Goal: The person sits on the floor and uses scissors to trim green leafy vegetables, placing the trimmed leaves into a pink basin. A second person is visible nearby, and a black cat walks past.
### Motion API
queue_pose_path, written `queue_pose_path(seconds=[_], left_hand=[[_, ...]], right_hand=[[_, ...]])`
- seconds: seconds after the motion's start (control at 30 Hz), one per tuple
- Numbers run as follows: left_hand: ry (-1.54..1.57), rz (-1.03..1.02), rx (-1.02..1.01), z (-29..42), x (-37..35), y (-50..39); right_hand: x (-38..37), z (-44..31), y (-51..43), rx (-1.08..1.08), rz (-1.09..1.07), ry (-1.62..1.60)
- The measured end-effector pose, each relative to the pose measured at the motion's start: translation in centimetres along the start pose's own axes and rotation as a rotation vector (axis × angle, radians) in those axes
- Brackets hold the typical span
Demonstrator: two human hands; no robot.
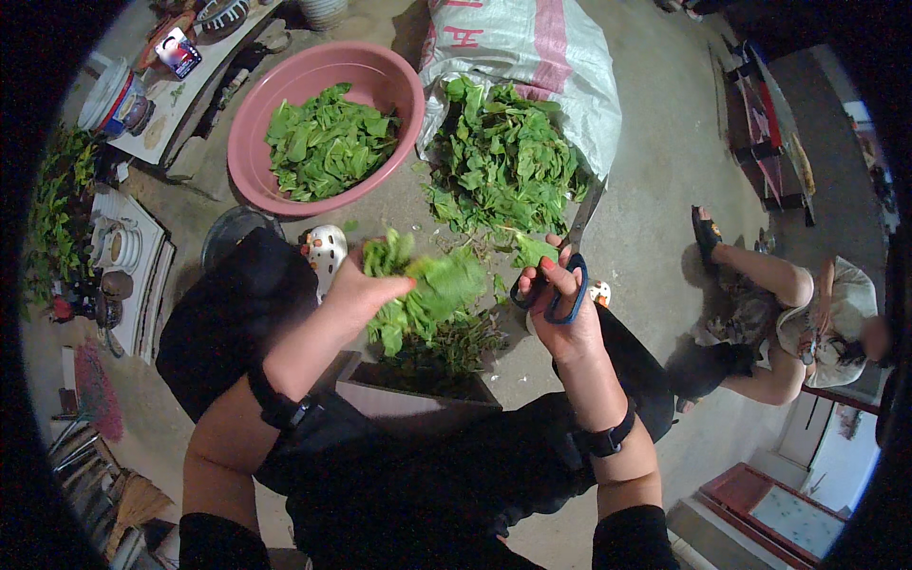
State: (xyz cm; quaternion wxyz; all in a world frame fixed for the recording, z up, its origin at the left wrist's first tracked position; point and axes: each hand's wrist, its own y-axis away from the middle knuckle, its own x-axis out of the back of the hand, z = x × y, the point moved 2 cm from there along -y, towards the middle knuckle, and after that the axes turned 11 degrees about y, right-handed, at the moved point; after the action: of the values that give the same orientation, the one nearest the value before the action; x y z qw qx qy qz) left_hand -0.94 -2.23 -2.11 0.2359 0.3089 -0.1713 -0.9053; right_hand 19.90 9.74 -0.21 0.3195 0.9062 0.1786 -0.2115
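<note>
A bunch of leafy greens [438, 285] is gripped in my left hand [356, 288], its leaves slightly blurred. My right hand [566, 306] has scissors [570, 303] with dark blue handles hooked on its fingers, blades pointing away from me. Between that hand's fingertips is a single green leaf [534, 249]. Below the bunch, a box [420, 406] between my legs holds dark stems and trimmings [445, 349]. Beyond my hands, a heap of greens [502, 157] spills from a white woven sack [591, 85]. To its left, a pink plastic basin [246, 142] contains more leaves [328, 142].
A metal bowl [231, 231] sits by my left knee. Another person [798, 320] sits at the right. Along the left stand a low bench [160, 135] with containers, a potted plant [57, 206] and a straw broom [139, 506]. Loose leaf scraps lie on the concrete floor [648, 142].
</note>
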Motion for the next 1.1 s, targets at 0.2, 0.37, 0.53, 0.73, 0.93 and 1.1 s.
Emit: queue_pose_path(seconds=[0.2, 0.37, 0.53, 0.73, 0.93, 1.1], left_hand=[[-0.201, -0.65, 0.119, 0.1, -2.0, 1.4], [-0.491, -0.559, -0.371, -0.2, -2.4, 2.3], [-0.404, -0.556, -0.227, -0.4, -2.7, 2.7], [-0.315, -0.516, -0.075, -0.5, -1.5, 3.0], [-0.754, -0.26, -0.427, 0.3, -0.5, 3.0], [-1.181, -0.037, -0.42, 0.7, -0.3, 3.3]], right_hand=[[-1.3, 1.2, 0.7, -0.015, -0.046, 0.142], [-1.9, 3.3, 1.5, 0.061, -0.043, 0.274], [-1.6, 5.1, 1.7, 0.185, 0.038, 0.509], [-1.7, 5.2, 2.1, 0.081, -0.1, 0.625], [-0.4, 0.1, 1.5, 0.265, -0.149, 1.228], [-0.9, -1.5, 2.1, 0.389, -0.23, 1.662]])
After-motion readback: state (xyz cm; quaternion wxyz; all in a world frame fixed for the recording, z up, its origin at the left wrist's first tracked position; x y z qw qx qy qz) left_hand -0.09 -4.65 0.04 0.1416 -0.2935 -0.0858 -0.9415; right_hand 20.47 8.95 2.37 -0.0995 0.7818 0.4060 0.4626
